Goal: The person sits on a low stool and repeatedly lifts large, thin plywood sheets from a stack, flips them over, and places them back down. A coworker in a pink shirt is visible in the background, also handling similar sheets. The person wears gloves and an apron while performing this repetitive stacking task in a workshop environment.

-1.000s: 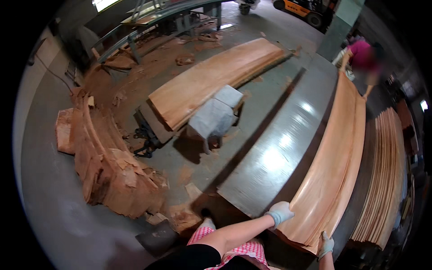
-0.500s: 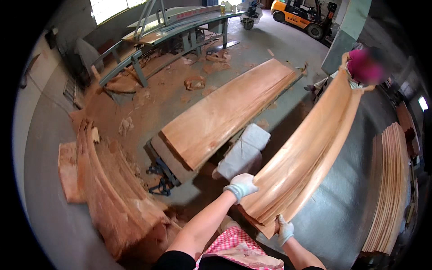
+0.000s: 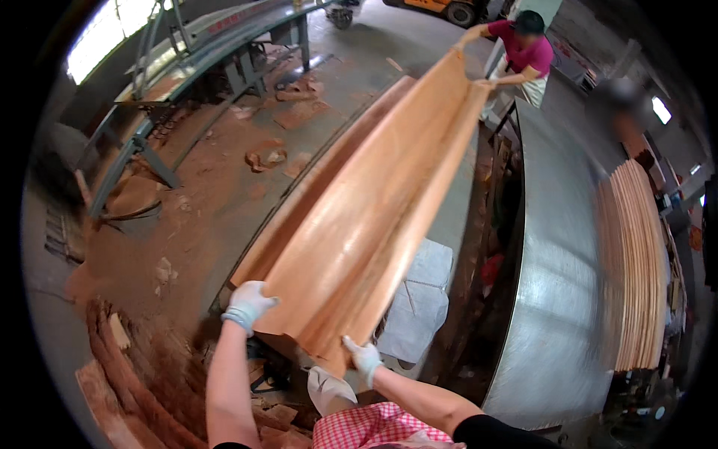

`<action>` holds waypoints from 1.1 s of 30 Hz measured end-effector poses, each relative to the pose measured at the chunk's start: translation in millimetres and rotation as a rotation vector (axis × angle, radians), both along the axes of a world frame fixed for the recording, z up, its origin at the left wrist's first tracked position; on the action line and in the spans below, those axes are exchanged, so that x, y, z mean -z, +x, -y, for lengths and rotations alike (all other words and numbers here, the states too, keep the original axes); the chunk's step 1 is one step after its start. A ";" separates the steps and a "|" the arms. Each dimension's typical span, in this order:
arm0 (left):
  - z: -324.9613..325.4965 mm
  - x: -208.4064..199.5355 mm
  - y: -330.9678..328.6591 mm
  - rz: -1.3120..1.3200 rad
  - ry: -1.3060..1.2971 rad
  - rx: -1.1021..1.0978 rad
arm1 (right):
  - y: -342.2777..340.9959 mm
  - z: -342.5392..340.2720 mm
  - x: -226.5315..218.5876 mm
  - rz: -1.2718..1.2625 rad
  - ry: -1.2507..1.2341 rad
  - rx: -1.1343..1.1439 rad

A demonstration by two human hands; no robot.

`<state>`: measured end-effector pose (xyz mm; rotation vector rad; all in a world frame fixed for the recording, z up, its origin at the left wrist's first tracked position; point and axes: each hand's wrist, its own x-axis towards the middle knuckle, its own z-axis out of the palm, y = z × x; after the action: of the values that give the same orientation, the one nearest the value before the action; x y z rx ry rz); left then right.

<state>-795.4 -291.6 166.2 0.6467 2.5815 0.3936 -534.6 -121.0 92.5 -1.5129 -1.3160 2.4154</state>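
A long, thin sheet of reddish-brown wood veneer (image 3: pixel 359 202) sags lengthwise between me and a co-worker (image 3: pixel 523 52) in a pink shirt, who grips its far end with both hands. My left hand (image 3: pixel 250 305), in a white glove, is closed on the near left corner. At the near right corner my gloved right hand (image 3: pixel 363 358) pinches the edge, thumb on top. Beneath the held sheet lies a stack of veneer (image 3: pixel 321 161), mostly covered by it; whether the two touch I cannot tell.
Right of the sheet stands a large metal-topped table (image 3: pixel 561 262), with a stack of veneer sheets (image 3: pixel 636 262) on its far side. A wrapped pale block (image 3: pixel 419 307) sits beside the stack. Scrap veneer (image 3: pixel 142 374) heaps at lower left; a long machine bench (image 3: pixel 224 67) is behind.
The held veneer has swung left, from beside the low stack to over it. Both my hands and the co-worker moved left with it, and my view has turned right.
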 end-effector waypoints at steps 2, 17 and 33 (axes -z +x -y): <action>-6.5 18.6 -44.3 -0.014 -0.027 0.024 | -45.4 18.9 81.3 -0.104 -0.054 0.079; 45.6 244.4 -81.3 -0.026 -0.533 -0.012 | -91.4 41.8 225.5 0.303 0.327 -0.588; 18.6 231.5 235.8 0.516 -0.214 -0.134 | 272.6 -65.5 -14.1 0.272 0.436 -0.396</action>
<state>-559.7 -310.2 -65.3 0.2526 2.1355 0.2757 -262.0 -55.6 106.6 -1.6065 -2.2055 1.9343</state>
